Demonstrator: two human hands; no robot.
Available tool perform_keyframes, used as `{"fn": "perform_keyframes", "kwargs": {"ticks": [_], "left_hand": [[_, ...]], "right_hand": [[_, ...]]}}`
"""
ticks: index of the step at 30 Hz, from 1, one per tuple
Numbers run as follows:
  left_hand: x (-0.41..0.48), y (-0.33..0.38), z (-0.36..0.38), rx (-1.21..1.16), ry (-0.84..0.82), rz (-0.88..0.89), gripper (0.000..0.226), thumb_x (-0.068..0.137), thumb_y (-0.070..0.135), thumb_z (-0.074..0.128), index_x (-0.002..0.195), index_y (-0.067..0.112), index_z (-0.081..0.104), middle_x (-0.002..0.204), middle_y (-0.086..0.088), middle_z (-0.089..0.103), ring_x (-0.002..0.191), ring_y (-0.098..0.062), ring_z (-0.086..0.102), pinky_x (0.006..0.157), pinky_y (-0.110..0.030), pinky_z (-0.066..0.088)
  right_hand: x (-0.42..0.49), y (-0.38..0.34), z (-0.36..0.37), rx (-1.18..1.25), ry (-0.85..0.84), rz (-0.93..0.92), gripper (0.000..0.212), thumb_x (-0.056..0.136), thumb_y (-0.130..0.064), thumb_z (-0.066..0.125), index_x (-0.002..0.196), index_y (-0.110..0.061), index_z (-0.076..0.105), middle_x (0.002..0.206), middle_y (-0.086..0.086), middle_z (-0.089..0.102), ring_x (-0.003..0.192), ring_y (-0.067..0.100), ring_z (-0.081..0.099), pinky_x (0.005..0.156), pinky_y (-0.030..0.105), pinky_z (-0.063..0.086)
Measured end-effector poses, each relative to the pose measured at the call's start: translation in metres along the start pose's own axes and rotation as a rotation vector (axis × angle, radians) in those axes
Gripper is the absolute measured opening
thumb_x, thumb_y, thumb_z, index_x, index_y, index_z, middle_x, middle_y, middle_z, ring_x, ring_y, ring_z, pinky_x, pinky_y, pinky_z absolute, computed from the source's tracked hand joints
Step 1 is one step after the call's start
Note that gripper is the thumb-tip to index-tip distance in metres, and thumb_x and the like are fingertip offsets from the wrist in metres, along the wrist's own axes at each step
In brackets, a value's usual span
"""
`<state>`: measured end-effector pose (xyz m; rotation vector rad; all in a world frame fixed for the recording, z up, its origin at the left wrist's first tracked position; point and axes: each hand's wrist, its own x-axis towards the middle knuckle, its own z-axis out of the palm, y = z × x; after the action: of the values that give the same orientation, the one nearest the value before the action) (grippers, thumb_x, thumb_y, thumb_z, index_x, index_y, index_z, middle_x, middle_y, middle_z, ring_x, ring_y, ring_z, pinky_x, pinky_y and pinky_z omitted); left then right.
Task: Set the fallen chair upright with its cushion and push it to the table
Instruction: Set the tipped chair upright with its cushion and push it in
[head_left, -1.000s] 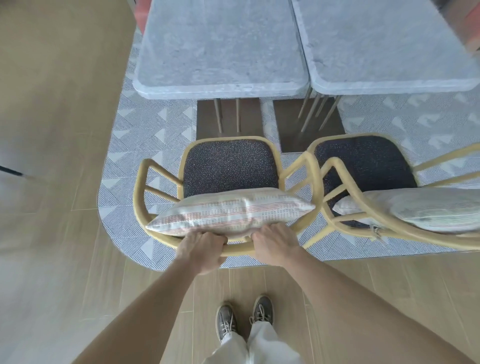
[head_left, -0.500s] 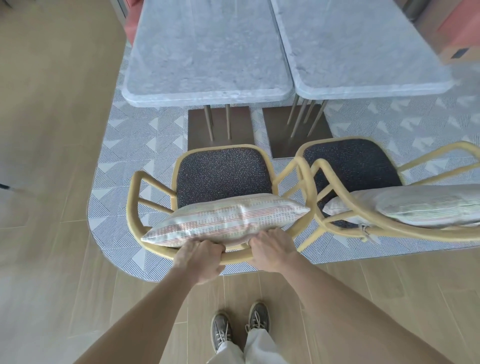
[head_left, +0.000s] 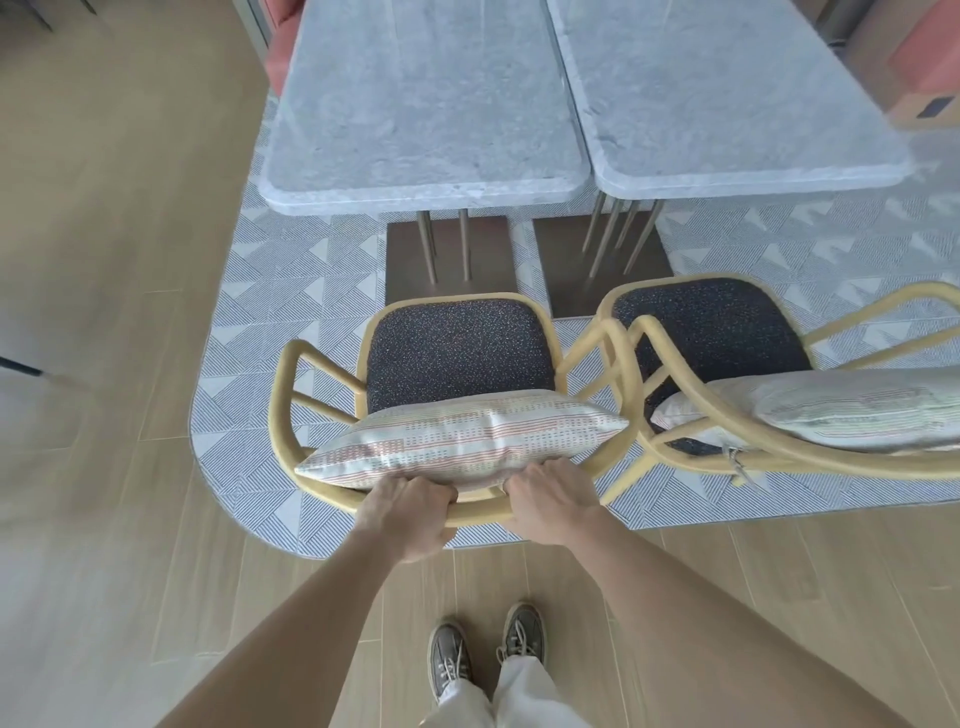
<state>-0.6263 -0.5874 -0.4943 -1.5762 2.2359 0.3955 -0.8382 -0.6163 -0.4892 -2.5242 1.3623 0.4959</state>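
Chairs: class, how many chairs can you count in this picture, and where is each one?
2. One chair, gripped by both hands, faces the left table. The other chair stands right of it, cut off by the frame edge. More may lie outside the view.

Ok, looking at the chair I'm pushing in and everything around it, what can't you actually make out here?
Head view only:
- Chair legs: hidden under the seat and cushion.
- Back rail under the left hand and right hand: covered by the grip.
- Second chair: cut off by the right edge.
- Far end of the table: cut off by the top edge.
- Dark rod at the left edge: too little shows to identify.
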Motion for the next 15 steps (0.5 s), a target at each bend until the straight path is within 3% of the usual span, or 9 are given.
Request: {"fn": "perform_keyframes", "kwargs": {"ticks": [5, 10, 15], "left_hand": [[-0.0047, 0.0016, -0.0012, -0.029, -0.013, -0.022, 0.026, 0.094, 0.043, 0.058, 0.116, 0.032, 0.068, 0.1, 0.007, 0.077, 0.097, -0.02, 0.072, 0.099, -0.039, 0.048], [-0.0068, 0.0026, -0.0008, -0.055, -0.037, -0.048, 0.025, 0.093, 0.045, 0.058, 0.112, 0.033, 0.068, 0.101, 0.007, 0.076, 0.1, -0.021, 0.071, 0.098, -0.039, 0.049], [-0.0037, 0.0021, -0.0017, -0.04, -0.042, -0.042, 0.026, 0.092, 0.044, 0.056, 0.112, 0.033, 0.068, 0.099, 0.006, 0.076, 0.098, -0.022, 0.072, 0.094, -0.04, 0.051]], "right_hand": [[-0.0033, -0.0037, -0.0006, -0.018, 0.01, 0.009, 0.036, 0.095, -0.048, 0.066, 0.101, -0.014, 0.073, 0.091, 0.006, 0.076, 0.083, 0.027, 0.073, 0.069, 0.035, 0.042], [-0.0033, -0.0046, 0.001, -0.005, 0.024, -0.001, 0.033, 0.095, -0.047, 0.065, 0.099, -0.014, 0.073, 0.081, 0.003, 0.071, 0.071, 0.025, 0.064, 0.066, 0.034, 0.042], [0.0007, -0.0023, 0.0069, -0.036, 0.061, -0.012, 0.032, 0.092, -0.047, 0.066, 0.096, -0.016, 0.074, 0.083, 0.004, 0.075, 0.074, 0.025, 0.071, 0.063, 0.033, 0.04]]}}
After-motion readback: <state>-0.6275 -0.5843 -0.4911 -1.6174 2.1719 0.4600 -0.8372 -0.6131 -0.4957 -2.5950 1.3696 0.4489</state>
